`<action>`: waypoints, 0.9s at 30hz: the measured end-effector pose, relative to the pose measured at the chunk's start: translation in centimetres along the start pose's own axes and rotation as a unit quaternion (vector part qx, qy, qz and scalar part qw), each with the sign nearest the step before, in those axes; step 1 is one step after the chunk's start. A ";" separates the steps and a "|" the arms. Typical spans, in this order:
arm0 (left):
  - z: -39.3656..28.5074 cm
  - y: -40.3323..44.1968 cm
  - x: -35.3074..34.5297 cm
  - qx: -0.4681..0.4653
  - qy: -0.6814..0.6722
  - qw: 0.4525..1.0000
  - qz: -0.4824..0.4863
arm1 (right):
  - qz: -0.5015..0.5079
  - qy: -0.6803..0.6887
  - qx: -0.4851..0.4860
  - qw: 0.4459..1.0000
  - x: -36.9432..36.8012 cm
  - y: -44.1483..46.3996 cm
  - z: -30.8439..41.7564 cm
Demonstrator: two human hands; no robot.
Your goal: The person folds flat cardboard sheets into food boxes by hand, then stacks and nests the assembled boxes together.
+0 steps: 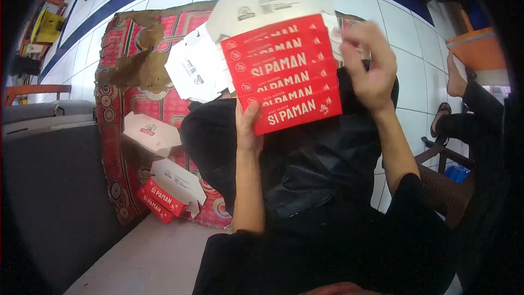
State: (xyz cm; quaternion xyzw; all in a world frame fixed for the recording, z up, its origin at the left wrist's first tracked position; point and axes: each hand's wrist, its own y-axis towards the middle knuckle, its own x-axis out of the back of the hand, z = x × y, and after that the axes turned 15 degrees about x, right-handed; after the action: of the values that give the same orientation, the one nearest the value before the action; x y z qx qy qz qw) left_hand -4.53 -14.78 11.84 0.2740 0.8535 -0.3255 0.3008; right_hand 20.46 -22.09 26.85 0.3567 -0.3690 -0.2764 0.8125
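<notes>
Several red and white folded boxes (286, 108), nested in a stack, are held up above my lap. My left hand (248, 123) grips the stack at its lower left corner, thumb on the red front and the other fingers hidden behind. White inner flaps (262, 11) stand up at the stack's far side. Beside the upper right edge, my right hand (371, 60) is raised and slightly blurred, its fingers curled loosely and apart, with nothing visible in them. A white flap piece (194, 68) shows left of the stack.
On the patterned red mat (117, 169) lie a pale cardboard piece (150, 133) and a small stack of red boxes (164, 199). A dark grey block (49, 202) stands at left. At right are another person's foot (456, 76) and a brown plastic chair (447, 191).
</notes>
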 end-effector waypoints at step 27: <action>0.4 0.3 -0.4 -0.086 -0.045 0.995 0.002 | 0.248 -0.093 0.051 0.963 -3.1 -3.0 3.2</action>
State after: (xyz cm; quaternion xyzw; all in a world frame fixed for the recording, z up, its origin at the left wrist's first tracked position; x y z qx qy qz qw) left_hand -3.96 -15.03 11.76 0.2334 0.8635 -0.2623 0.3621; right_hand 15.54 -22.89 24.79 0.2678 -0.5335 -0.0786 0.7984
